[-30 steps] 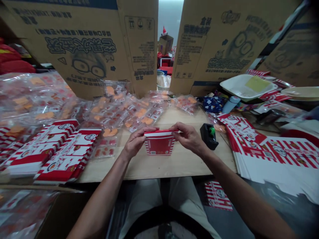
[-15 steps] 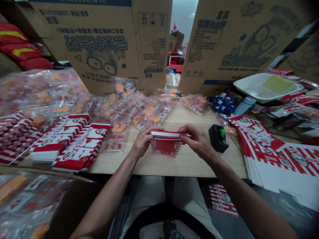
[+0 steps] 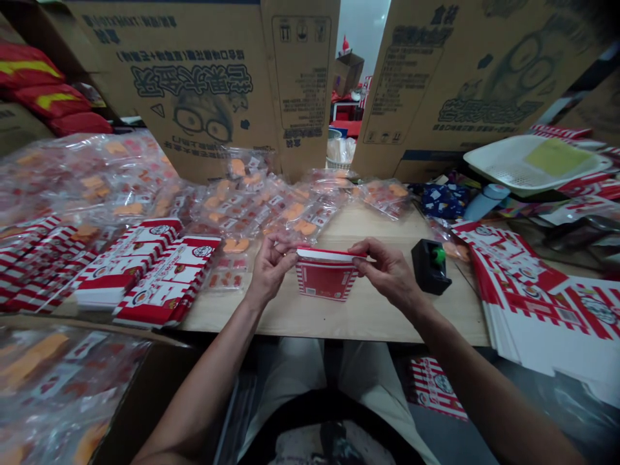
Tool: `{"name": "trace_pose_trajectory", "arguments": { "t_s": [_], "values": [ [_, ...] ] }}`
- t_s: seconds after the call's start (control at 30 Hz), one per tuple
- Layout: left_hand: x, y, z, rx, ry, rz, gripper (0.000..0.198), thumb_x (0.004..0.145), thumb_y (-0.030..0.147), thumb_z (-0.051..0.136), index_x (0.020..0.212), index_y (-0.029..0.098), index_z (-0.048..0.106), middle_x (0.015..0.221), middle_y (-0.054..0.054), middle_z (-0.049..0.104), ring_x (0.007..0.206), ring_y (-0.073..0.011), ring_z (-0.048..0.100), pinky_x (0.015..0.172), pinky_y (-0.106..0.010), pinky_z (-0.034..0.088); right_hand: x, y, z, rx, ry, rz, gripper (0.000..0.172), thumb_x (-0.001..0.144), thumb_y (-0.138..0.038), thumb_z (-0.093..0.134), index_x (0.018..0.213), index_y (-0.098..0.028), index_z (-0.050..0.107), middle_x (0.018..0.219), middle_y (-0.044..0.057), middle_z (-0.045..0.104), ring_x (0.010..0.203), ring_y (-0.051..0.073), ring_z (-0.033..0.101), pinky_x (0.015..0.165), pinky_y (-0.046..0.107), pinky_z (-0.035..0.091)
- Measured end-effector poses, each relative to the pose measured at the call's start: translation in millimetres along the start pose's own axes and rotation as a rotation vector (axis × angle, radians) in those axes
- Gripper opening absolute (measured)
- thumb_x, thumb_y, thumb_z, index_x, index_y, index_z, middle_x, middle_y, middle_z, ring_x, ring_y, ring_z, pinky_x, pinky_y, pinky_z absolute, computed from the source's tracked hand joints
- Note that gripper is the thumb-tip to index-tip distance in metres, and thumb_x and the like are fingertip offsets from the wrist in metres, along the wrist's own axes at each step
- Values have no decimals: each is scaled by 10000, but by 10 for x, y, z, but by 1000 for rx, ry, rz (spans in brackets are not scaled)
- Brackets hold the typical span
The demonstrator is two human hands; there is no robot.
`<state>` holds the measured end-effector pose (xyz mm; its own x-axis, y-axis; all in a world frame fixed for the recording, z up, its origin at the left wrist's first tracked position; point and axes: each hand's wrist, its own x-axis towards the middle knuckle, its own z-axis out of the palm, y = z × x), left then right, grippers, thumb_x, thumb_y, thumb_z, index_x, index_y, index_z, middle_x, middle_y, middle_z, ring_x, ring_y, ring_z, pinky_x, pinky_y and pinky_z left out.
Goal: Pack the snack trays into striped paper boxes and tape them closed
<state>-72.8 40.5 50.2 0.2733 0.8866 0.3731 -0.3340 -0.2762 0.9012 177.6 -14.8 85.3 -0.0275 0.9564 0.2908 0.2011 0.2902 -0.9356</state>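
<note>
Two large cardboard panels, left (image 3: pixel 203 84) and right (image 3: pixel 426 77), stand along the far edge of the worktop (image 3: pixel 387 323), walling off the far side except at a narrow gap. An open carton (image 3: pixel 159 378) sits below the front left corner and contains clear bags (image 3: pixel 53 387) of orange and red pieces. A heap of similar bags (image 3: pixel 92 171) occupies the far left corner and extends along the far edge. Flat printed sheets (image 3: pixel 537 336) overlap at the right edge. Behind them, a white perforated basket (image 3: pixel 508 173) carries a yellow sheet (image 3: pixel 557 157). Flattened red-and-white boxes (image 3: pixel 169 278) are stacked at the front left corner. The red-and-white box (image 3: pixel 324 281) is held near the middle of the front edge; its contents are hidden. The right hand (image 3: pixel 390 274) pinches the box's upper right corner between thumb and fingers. The left hand (image 3: pixel 268 271) has thumb and index finger at the upper left corner; whether they grip cannot be told. A black tape dispenser (image 3: pixel 429 274) stands right of the right hand. Beyond it lies a light-blue bottle (image 3: pixel 485 201).
</note>
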Motion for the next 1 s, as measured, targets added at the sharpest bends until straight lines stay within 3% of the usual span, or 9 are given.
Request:
{"name": "trace_pose_trajectory", "arguments": {
  "t_s": [0.07, 0.13, 0.3, 0.4, 0.5, 0.57, 0.77, 0.87, 1.0],
  "values": [
    [-30, -80, 28, 58, 166, 72, 270, 783, 332, 840, 904, 190, 646, 932, -33, 753, 810, -144, 695, 756, -244, 529, 8, -14, 2, 18, 6, 32, 98, 816, -279, 662, 863, -197, 639, 914, 32, 618, 799, 160, 577, 634, 259, 530],
    [-67, -120, 53, 148, 224, 125, 216, 790, 313, 834, 840, 178, 673, 948, -48, 764, 855, -159, 708, 780, -257, 538, 14, -26, -3, 20, -7, 44, 106, 809, -280, 665, 867, -196, 640, 900, 32, 627, 796, 161, 578, 627, 254, 521],
    [-112, -58, 75, 349, 160, 239, 106, 889, 299, 737, 909, 194, 740, 1043, -69, 770, 964, -189, 706, 876, -319, 536, 4, -15, -10, -45, -27, -10, 81, 826, -249, 635, 893, -204, 633, 909, 37, 626, 840, 180, 595, 632, 258, 519],
    [-90, -32, 65, 377, 131, 241, 152, 860, 316, 770, 844, 181, 702, 981, -60, 758, 869, -161, 688, 781, -273, 532, -2, 5, -1, -155, -8, -101, 82, 834, -202, 600, 910, -211, 629, 937, 44, 623, 848, 182, 602, 639, 262, 517],
    [-42, 4, 46, 336, 137, 195, 240, 830, 350, 799, 944, 185, 669, 900, -30, 731, 720, -116, 641, 660, -222, 507, 4, 1, -11, -245, -3, -162, 97, 821, -169, 576, 894, -212, 623, 931, 47, 621, 828, 185, 606, 622, 267, 504],
    [7, 79, 20, 406, 51, 193, 265, 855, 355, 771, 1044, 187, 693, 898, -36, 723, 731, -121, 637, 670, -226, 506, 14, -20, -40, -243, -31, -164, 84, 821, -174, 571, 877, -211, 622, 919, 46, 622, 831, 191, 613, 610, 269, 497],
    [189, 410, -92, 591, -383, 226, 230, 938, 284, 654, 1114, 205, 779, 972, -82, 742, 854, -168, 676, 723, -256, 512, 68, -138, -155, -260, -166, -141, 80, 819, -154, 578, 848, -202, 635, 815, 16, 647, 719, 160, 594, 590, 265, 453],
    [233, 437, -143, 630, -450, 228, 272, 951, 258, 635, 1192, 236, 760, 1067, -91, 767, 946, -197, 710, 818, -292, 544, 67, -183, -166, -359, -178, -226, 104, 823, -116, 574, 825, -204, 631, 772, 9, 638, 687, 150, 566, 594, 270, 415],
    [240, 359, -198, 655, -431, 270, 284, 961, 250, 622, 1214, 258, 752, 1139, -91, 775, 1041, -222, 728, 915, -326, 563, -5, -161, -155, -401, -189, -351, 131, 899, -119, 534, 936, -209, 621, 903, 53, 645, 781, 176, 596, 637, 289, 447]
  ]
}}
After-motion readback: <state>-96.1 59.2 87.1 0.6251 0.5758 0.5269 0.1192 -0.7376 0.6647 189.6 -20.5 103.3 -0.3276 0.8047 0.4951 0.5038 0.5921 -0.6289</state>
